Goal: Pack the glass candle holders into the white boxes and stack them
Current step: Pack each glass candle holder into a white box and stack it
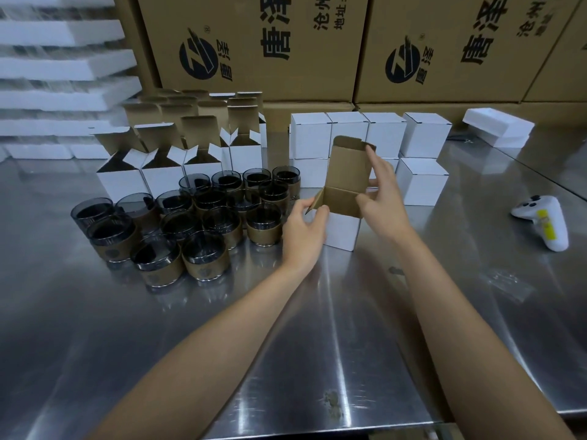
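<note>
A small white box (341, 230) with a brown inside stands open on the steel table in front of me. My left hand (303, 231) pinches its left side flap. My right hand (381, 188) holds the tall lid flap (349, 166) and the right side of the box. What is inside the box is hidden. Several dark glass candle holders (190, 223) with brown bands stand in a cluster to the left. Behind them are several open white boxes (165, 173). Closed white boxes (386, 138) are stacked two high behind my hands.
Large brown cartons (254, 49) form a wall at the back. White foam sheets (60, 65) are piled at the far left. A white foam block (498, 127) lies at the back right, and a white game controller (544, 220) sits on the table (317, 344) to the right.
</note>
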Tool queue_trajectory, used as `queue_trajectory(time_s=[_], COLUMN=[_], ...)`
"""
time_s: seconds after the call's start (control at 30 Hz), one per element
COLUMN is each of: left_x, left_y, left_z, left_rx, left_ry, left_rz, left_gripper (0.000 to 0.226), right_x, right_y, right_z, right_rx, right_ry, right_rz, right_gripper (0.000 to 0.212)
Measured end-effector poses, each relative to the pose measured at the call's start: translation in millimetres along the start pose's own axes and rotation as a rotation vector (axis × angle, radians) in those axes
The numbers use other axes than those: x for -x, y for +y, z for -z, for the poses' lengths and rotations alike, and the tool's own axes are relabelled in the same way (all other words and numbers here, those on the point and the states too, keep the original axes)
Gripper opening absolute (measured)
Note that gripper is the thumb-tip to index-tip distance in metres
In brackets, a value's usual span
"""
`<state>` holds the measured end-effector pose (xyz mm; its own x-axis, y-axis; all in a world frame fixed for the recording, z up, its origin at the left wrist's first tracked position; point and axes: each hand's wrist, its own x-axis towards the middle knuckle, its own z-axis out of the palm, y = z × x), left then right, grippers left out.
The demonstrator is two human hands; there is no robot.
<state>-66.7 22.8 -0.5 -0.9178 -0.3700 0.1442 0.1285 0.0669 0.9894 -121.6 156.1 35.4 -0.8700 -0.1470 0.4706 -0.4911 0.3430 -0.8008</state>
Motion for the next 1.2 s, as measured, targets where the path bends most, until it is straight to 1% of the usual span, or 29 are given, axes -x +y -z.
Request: queue_trajectory(time_s=[0.1,0.17,0.2,0.33,0.43,0.5,0.6,0.63,0.73,0.8,0.87,0.93,1.0,1.07,1.1,1.2], left_x=[0.5,0.4,0.1,0.4,2.4,4.0,5.1,4.9,6.3,8.3,9.3,8.5,8.7,8.1,7.1,1.1], left_y=[0.6,1.8,2.2,3.2,1.9,0.5,3.1,4.7,9.0,9.8,10.0,11.9,16.3,22.8,27.6,43.1], left_z=[-0.6,-0.7,-0.6,0.1,1.6,5.2,12.9,14.7,15.9,15.2,14.4,14.6,17.3,23.8,28.6,45.2], left_rx=[-0.024,-0.040,-0.048,-0.062,-0.128,-0.285,-0.670,-0.773,-0.931,-0.938,-0.837,-0.707,-0.670,-0.793,-0.875,-1.051], left_ry=[0.001,0.012,0.019,0.027,0.026,0.019,0.033,0.042,0.067,0.071,0.055,0.012,-0.036,-0.068,-0.050,0.105], left_rz=[0.004,0.011,0.015,0.002,-0.043,-0.116,-0.238,-0.276,-0.347,-0.363,-0.323,-0.238,-0.196,-0.237,-0.282,-0.419], left_gripper=[0.018,0.019,0.020,0.030,0.042,0.052,0.060,0.060,0.059,0.055,0.050,0.046,0.047,0.049,0.049,0.042], right_x=[-3.7,-4.2,-3.5,1.9,6.7,8.1,10.9,12.0,14.8,15.7,15.2,14.9,13.9,12.7,12.0,11.1], right_y=[6.5,12.1,15.0,21.8,23.0,24.1,22.0,21.5,24.0,23.7,26.2,30.6,34.4,36.8,37.8,38.1], right_z=[-0.2,0.3,0.0,-7.1,-11.2,-11.7,-9.0,-6.9,3.0,7.8,7.2,3.5,0.1,-0.5,-0.7,-2.9], right_rx=[-0.038,-0.033,-0.027,-0.011,-0.051,-0.062,-0.071,-0.086,-0.103,-0.094,-0.076,-0.065,-0.047,-0.040,-0.042,-0.041], right_ry=[0.004,-0.027,-0.047,-0.095,-0.076,-0.067,-0.091,-0.127,-0.289,-0.370,-0.425,-0.403,-0.352,-0.339,-0.341,-0.348], right_rz=[-0.166,-0.255,-0.283,-0.334,-0.384,-0.375,-0.373,-0.381,-0.336,-0.308,-0.280,-0.260,-0.246,-0.238,-0.236,-0.237], right_gripper=[0.063,0.048,0.043,0.035,0.031,0.027,0.024,0.026,0.056,0.063,0.073,0.078,0.079,0.078,0.078,0.081])
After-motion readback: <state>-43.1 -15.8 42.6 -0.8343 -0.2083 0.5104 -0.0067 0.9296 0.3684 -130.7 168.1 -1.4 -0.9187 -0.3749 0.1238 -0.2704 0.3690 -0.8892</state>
